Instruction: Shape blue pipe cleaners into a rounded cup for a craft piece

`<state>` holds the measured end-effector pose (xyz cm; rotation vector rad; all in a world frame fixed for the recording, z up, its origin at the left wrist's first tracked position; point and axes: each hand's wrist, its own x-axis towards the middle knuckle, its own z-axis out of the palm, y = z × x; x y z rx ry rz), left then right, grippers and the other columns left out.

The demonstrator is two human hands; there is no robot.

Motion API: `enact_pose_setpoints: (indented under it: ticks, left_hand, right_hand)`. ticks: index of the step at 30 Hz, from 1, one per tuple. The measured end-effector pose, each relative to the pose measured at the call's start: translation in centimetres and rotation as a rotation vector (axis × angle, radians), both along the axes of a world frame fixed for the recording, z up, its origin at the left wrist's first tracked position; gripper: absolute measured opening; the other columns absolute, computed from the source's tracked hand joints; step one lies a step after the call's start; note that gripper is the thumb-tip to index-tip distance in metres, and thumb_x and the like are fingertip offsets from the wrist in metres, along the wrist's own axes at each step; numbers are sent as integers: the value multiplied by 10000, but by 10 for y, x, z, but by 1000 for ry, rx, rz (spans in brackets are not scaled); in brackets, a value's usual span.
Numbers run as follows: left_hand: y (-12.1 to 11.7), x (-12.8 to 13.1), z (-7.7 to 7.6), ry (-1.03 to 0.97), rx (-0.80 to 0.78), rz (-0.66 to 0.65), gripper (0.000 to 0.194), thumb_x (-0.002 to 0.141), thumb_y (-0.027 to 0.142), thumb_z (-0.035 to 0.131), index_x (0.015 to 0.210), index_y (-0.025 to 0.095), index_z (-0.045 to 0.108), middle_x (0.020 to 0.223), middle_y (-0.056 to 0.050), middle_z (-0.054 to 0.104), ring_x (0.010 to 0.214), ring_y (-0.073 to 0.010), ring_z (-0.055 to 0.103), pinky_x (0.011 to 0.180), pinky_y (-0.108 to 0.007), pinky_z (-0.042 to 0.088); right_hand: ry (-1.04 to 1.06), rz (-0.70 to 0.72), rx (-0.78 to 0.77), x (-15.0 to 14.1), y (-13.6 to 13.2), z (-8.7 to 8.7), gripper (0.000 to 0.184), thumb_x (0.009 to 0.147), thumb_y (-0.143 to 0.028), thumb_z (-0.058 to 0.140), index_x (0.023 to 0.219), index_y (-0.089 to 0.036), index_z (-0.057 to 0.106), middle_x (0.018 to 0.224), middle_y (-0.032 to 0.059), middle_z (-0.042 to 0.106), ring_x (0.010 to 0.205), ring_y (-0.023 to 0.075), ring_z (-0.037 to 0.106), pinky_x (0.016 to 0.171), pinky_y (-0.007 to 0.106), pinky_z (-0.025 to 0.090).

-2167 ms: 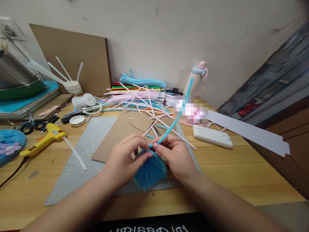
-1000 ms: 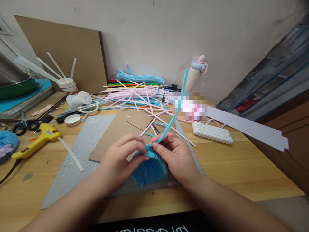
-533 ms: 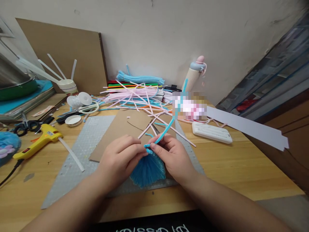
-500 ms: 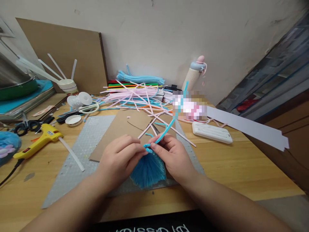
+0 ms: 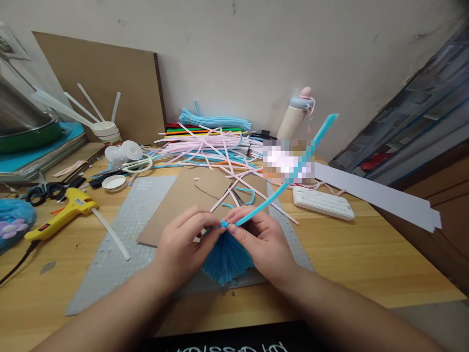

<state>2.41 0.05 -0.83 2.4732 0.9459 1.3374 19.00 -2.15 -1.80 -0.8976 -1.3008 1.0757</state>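
Observation:
A blue pleated fan-shaped piece (image 5: pixel 226 261) hangs beneath my fingers, its gathered top edged with light-blue pipe cleaner. My left hand (image 5: pixel 186 237) pinches that gathered top between thumb and forefinger. Close beside it, my right hand (image 5: pixel 266 239) grips a light-blue pipe cleaner (image 5: pixel 278 193), whose long free end rises up and to the right. The fingertips of both hands almost meet and cover part of the join. Behind them a brown cardboard sheet (image 5: pixel 176 200) lies on the grey cutting mat (image 5: pixel 110 259).
A yellow glue gun (image 5: pixel 62 215) with a glue stick lies left, near black scissors (image 5: pixel 46 188). Bundled pipe cleaners (image 5: pixel 205 142) are piled at the wall. A white power strip (image 5: pixel 323 203) and a bottle (image 5: pixel 293 115) stand right; a paper cup (image 5: pixel 106 131) is back left.
The free end of the pipe cleaner has swung to the right and lower, now arching outward. Both hands stay at the top of the blue piece. The view has shifted slightly.

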Motion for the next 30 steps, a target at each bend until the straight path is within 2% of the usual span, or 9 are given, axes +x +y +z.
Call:
enact_pose_setpoints:
  ticks: [8, 14, 17, 26, 30]
  left_hand:
    - [-3, -1, 3, -13, -70, -36, 109, 816, 81, 621, 793, 174, 569, 818, -10, 604, 746, -96, 582, 664, -211, 473]
    - [-4, -3, -2, 55, 143, -49, 120, 791, 84, 658, 821, 190, 613, 856, -22, 637, 727, -120, 577, 641, -252, 469]
    - [-4, -3, -2, 49, 176, -68, 112, 784, 89, 671, 813, 191, 636, 833, -22, 636, 697, -120, 569, 617, -254, 466]
    - [-7, 0, 3, -89, -73, -51, 114, 792, 91, 654, 779, 184, 588, 818, -9, 656, 740, -108, 630, 660, -231, 516]
    - [-8, 0, 4, -112, -185, -44, 108, 798, 97, 634, 768, 187, 582, 831, -19, 668, 754, -117, 641, 670, -248, 521]
  right_hand:
    - [80, -43, -65, -1, 1, 1, 24, 828, -239, 644, 835, -222, 659, 847, -9, 690, 774, 107, 637, 737, 235, 529]
    - [141, -42, -121, -1, 1, 2, 47, 806, -272, 681, 798, -228, 666, 744, -30, 667, 695, 82, 612, 659, 192, 507]
    - [139, -36, -114, -1, -1, 4, 50, 803, -272, 684, 790, -225, 672, 731, -28, 666, 687, 85, 615, 650, 196, 511]
    - [-34, -60, 32, 2, -4, 5, 16, 811, -238, 666, 824, -230, 667, 833, 3, 693, 809, 147, 653, 755, 301, 534]
    - [-97, -50, 169, 3, -5, 3, 53, 818, -190, 654, 832, -239, 665, 863, 5, 692, 843, 157, 655, 791, 333, 532]
